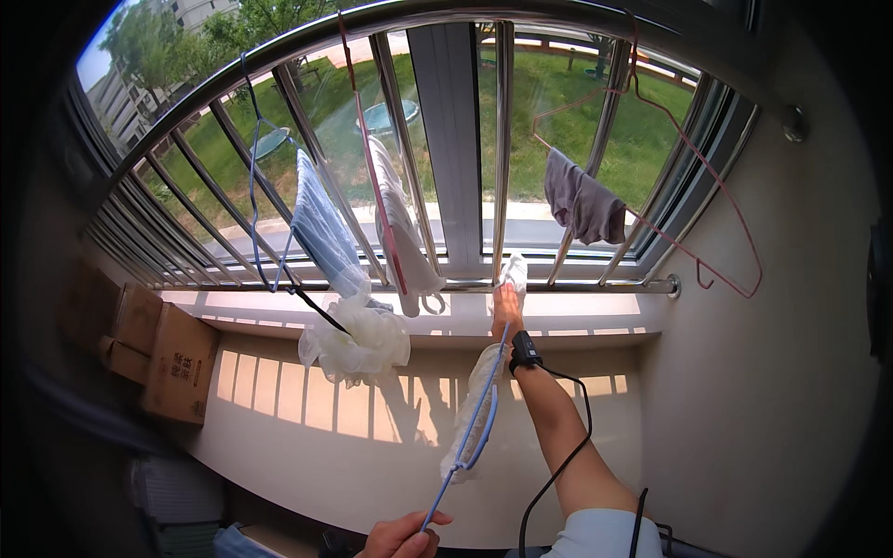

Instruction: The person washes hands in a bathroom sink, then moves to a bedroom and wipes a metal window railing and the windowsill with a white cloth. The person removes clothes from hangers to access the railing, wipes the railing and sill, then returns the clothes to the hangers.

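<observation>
My right hand (507, 309) reaches far forward to the window's lower rail (577, 286) and closes on the top end of a white cloth (513, 272). A black band with a cable sits on that wrist (525, 352). At the bottom edge, my left hand (402, 537) pinches the end of a thin blue wire hanger (486, 415). The hanger slants up toward my right wrist. A white cloth (470, 418) hangs along it; I cannot tell whether it is the same piece as the one at the rail.
Metal window bars (503, 139) carry a blue hanger with a pale blue garment (324, 228), a pink hanger with a white garment (402, 237) and a pink hanger with a grey cloth (584, 206). A white plastic bag (358, 339) lies on the sill. Cardboard boxes (177, 361) stand at left.
</observation>
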`<state>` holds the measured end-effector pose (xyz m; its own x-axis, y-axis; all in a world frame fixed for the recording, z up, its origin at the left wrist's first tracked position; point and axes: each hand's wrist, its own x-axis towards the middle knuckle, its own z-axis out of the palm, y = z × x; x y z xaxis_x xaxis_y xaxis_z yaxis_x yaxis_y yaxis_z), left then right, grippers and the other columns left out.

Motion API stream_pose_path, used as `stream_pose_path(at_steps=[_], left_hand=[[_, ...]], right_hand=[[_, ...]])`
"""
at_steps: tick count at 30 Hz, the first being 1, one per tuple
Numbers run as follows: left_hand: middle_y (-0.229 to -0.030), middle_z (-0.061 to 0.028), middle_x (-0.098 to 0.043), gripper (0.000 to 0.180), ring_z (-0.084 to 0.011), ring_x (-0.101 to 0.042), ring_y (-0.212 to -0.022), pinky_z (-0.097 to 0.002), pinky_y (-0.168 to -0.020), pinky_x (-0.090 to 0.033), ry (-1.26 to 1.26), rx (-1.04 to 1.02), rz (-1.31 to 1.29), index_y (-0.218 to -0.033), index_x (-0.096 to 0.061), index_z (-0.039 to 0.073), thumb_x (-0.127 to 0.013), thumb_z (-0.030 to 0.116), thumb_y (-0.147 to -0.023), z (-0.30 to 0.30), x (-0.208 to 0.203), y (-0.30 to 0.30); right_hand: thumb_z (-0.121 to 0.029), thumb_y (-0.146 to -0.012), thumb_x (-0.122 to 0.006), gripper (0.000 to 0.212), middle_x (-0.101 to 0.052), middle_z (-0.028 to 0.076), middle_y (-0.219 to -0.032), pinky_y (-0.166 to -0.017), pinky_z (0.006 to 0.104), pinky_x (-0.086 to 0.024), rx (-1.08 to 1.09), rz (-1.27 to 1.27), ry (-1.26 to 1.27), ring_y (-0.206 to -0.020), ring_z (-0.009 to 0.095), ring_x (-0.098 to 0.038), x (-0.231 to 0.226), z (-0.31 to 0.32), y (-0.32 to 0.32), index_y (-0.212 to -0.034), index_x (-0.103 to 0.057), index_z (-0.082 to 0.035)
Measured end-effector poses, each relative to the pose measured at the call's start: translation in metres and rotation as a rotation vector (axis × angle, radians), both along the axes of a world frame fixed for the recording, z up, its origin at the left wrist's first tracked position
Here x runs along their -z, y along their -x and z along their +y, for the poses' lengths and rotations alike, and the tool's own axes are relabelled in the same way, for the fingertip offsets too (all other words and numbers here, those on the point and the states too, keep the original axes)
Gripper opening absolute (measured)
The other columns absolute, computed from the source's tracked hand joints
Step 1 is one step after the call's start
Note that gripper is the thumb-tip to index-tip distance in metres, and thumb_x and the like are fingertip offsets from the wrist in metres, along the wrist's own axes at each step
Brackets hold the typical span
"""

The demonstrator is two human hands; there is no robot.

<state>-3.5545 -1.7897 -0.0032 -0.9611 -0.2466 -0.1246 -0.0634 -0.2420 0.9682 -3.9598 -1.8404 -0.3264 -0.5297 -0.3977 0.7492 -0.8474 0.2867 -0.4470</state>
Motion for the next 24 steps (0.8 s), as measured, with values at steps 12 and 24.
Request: stream_pose_path(at_steps=[12, 24], left_hand=[[-0.053, 0.0014, -0.043, 0.030, -0.0063, -0.035, -0.044, -0.0212, -0.042, -0.027, 0.192, 0.050, -0.017, -0.117, -0.052, -0.006, -0.042, 0.015, -0.097, -0.019, -0.012, -0.018], [-0.052, 0.0023, -0.040, 0.031, -0.0046, -0.031, -0.044, -0.0203, -0.042, -0.022, -0.009, -0.015, -0.008, -0.123, -0.048, -0.004, -0.040, 0.012, -0.098, -0.015, -0.024, -0.008]], right_hand=[[-0.020, -0.083, -0.055, 0.051, -0.055, 0.017, -0.108, -0.087, 0.0429, -0.038, -0.149, 0.158, -0.654, -0.104, 0.029, -0.052, -0.054, -0.090, 0.007, -0.125, -0.043, 0.006], [-0.005, -0.084, -0.049, 0.044, -0.050, 0.017, -0.130, -0.104, 0.0468, -0.033, -0.219, 0.256, -0.576, -0.124, 0.034, -0.043, -0.036, -0.050, 0.025, -0.128, -0.047, -0.002]])
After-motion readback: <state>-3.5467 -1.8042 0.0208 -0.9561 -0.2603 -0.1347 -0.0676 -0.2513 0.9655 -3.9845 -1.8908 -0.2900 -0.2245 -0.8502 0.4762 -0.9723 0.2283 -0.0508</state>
